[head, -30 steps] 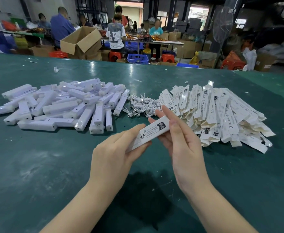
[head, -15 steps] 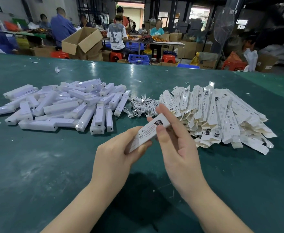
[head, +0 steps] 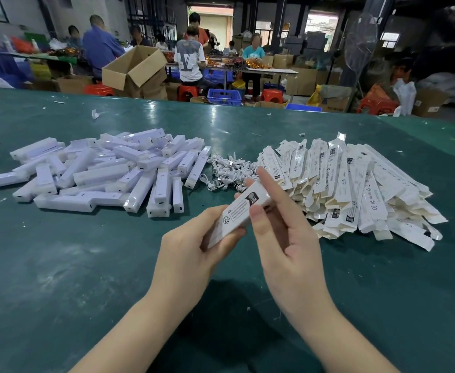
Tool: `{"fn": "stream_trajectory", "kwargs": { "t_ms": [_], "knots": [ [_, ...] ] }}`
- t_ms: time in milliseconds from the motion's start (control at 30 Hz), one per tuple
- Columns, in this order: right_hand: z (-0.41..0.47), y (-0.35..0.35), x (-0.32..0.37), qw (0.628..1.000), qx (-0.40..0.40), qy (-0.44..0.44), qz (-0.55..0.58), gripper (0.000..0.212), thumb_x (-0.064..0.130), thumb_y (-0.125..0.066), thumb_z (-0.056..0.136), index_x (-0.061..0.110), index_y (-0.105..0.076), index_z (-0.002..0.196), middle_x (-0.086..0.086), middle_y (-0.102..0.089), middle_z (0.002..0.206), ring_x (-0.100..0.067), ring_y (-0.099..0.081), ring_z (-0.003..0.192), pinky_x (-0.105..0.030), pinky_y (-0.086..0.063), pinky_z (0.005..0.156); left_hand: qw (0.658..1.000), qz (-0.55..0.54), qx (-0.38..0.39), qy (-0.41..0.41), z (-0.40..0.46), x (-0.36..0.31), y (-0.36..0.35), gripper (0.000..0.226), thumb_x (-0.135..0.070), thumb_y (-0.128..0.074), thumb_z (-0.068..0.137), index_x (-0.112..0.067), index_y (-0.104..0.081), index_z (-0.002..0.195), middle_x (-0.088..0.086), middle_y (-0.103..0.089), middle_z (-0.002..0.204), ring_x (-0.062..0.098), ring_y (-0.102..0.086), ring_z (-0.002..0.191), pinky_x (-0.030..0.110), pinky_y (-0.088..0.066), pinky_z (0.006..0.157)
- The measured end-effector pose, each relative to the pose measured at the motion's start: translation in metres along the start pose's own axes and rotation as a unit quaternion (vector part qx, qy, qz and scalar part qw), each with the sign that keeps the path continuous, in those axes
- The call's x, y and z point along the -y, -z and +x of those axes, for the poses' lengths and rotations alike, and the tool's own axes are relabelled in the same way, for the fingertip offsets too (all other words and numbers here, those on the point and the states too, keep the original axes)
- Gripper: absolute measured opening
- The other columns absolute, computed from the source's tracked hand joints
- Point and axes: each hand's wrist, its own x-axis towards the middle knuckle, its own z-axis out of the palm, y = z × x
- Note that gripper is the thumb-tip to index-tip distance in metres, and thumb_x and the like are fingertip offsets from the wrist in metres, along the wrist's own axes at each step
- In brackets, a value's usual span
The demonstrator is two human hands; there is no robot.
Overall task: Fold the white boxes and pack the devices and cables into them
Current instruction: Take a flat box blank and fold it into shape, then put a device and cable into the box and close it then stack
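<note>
A long white box point(head: 238, 211) with black print is held above the green table point(head: 59, 265), tilted up to the right. My left hand point(head: 191, 249) grips its lower end, thumb on top. My right hand point(head: 280, 230) holds the upper end, thumb pressed on the printed face and fingers behind it. A heap of flat unfolded white boxes point(head: 355, 189) lies to the right. White devices point(head: 108, 173) are piled to the left. A tangle of white cables point(head: 229, 170) sits between the two piles.
An open cardboard carton point(head: 135, 71) stands beyond the table's far edge. Several people work at tables in the background, among red stools and a blue crate point(head: 225, 96). Small white scraps dot the table.
The box has opened from a flat sleeve into a fuller shape. My right thumb has moved onto its printed face. Both hands have stayed in about the same place.
</note>
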Motion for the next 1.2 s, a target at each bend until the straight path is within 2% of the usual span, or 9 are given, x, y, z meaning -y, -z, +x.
{"fn": "stream_trajectory", "kwargs": {
  "t_ms": [133,300,500,667,767,833,967,1100,1200],
  "knots": [
    [0.001,0.003,0.002,0.999,-0.014,-0.026,0.025,0.050,0.028,-0.061,0.090,0.026,-0.050,0.139,0.019,-0.071,0.100,0.002,-0.066,0.098,-0.008,-0.047,0.082,0.999,-0.027,0.015,0.013,0.001,-0.004,0.001,0.020,-0.053,-0.057,0.084,-0.059,-0.059,0.103,-0.018,-0.069,0.086,0.017,-0.064,0.072,0.029,-0.052,0.066],
    [0.000,0.004,0.001,0.997,-0.041,0.003,-0.058,0.045,0.036,-0.064,0.092,0.027,-0.056,0.135,0.014,-0.070,0.105,-0.008,-0.068,0.101,-0.015,-0.052,0.084,0.996,-0.067,0.046,0.026,0.000,-0.006,0.003,0.022,-0.047,-0.058,0.086,-0.041,-0.065,0.106,-0.012,-0.064,0.070,0.007,-0.057,0.060,0.014,-0.042,0.057],
    [0.002,0.005,-0.002,0.996,-0.058,0.026,-0.061,0.041,0.030,-0.068,0.090,0.024,-0.061,0.129,0.015,-0.058,0.136,-0.006,-0.052,0.129,-0.020,-0.052,0.092,0.989,-0.114,0.080,0.038,0.000,-0.009,0.004,0.018,-0.036,-0.062,0.090,-0.031,-0.070,0.105,-0.018,-0.064,0.069,0.000,-0.054,0.057,0.008,-0.039,0.057],
    [0.005,0.010,-0.004,0.998,-0.030,-0.027,-0.040,0.039,0.029,-0.073,0.086,0.028,-0.066,0.124,0.013,-0.066,0.123,-0.011,-0.063,0.115,-0.022,-0.053,0.091,0.990,-0.072,0.099,0.063,0.003,-0.005,0.010,0.020,-0.043,-0.060,0.090,-0.036,-0.069,0.106,-0.014,-0.065,0.070,0.003,-0.058,0.057,0.011,-0.042,0.056],
    [0.007,0.015,-0.001,0.998,-0.033,-0.044,-0.006,0.041,0.026,-0.074,0.080,0.030,-0.068,0.120,0.014,-0.071,0.112,-0.002,-0.067,0.101,-0.013,-0.052,0.083,0.986,-0.073,0.125,0.079,0.004,-0.004,0.011,0.025,-0.053,-0.055,0.088,-0.039,-0.068,0.104,-0.007,-0.070,0.081,0.012,-0.064,0.061,0.027,-0.053,0.058],
    [0.008,0.015,-0.001,0.997,-0.035,-0.034,-0.062,0.037,0.029,-0.072,0.079,0.031,-0.070,0.116,0.016,-0.070,0.104,0.002,-0.066,0.092,-0.007,-0.049,0.077,0.984,-0.081,0.134,0.089,0.004,-0.001,0.010,0.029,-0.055,-0.052,0.087,-0.036,-0.069,0.100,-0.001,-0.071,0.084,0.020,-0.063,0.061,0.036,-0.055,0.059],
    [0.010,0.012,-0.004,0.997,-0.016,-0.076,-0.008,0.037,0.018,-0.072,0.084,0.035,-0.068,0.117,0.013,-0.073,0.098,0.000,-0.068,0.090,-0.008,-0.051,0.073,0.984,-0.085,0.135,0.084,0.008,0.000,0.005,0.030,-0.055,-0.050,0.090,-0.037,-0.069,0.104,-0.001,-0.070,0.082,0.013,-0.063,0.062,0.026,-0.054,0.059],
    [0.022,0.032,0.002,0.985,-0.116,-0.122,-0.022,0.049,0.045,-0.068,0.077,0.042,-0.058,0.125,0.006,-0.072,0.103,-0.007,-0.067,0.099,-0.027,-0.053,0.090,0.978,-0.041,0.178,0.104,0.009,0.007,0.005,0.041,-0.069,-0.050,0.080,-0.053,-0.062,0.116,-0.019,-0.069,0.094,0.005,-0.061,0.073,0.018,-0.047,0.069],
    [0.037,0.063,0.017,0.968,-0.219,-0.117,-0.039,0.035,0.032,-0.065,0.089,0.033,-0.051,0.121,-0.001,-0.069,0.110,-0.010,-0.067,0.095,-0.038,-0.053,0.092,0.979,0.021,0.166,0.118,0.006,0.015,0.007,0.039,-0.072,-0.046,0.075,-0.049,-0.065,0.101,-0.028,-0.066,0.090,0.001,-0.064,0.076,0.019,-0.047,0.071]
  ]
}}
